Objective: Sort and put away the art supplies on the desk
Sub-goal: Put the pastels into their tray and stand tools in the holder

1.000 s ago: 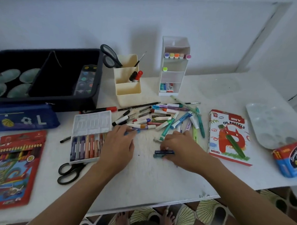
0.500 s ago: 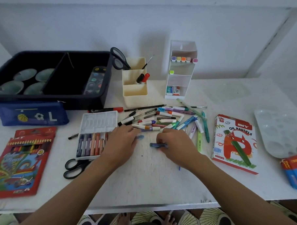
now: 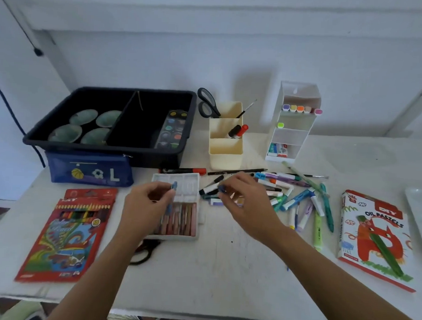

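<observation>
White desk (image 3: 224,276) against a pale wall (image 3: 161,61) (soft, even light); patterned floor (image 3: 5,311) below.

Bare, slender forearms — the left hand (image 3: 150,203) and right hand (image 3: 246,202) equally bare.

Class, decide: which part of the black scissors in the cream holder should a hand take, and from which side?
The handle loops, from above: the scissors stand blades-down in the cream holder, so only the loops show, leaning left.
</observation>
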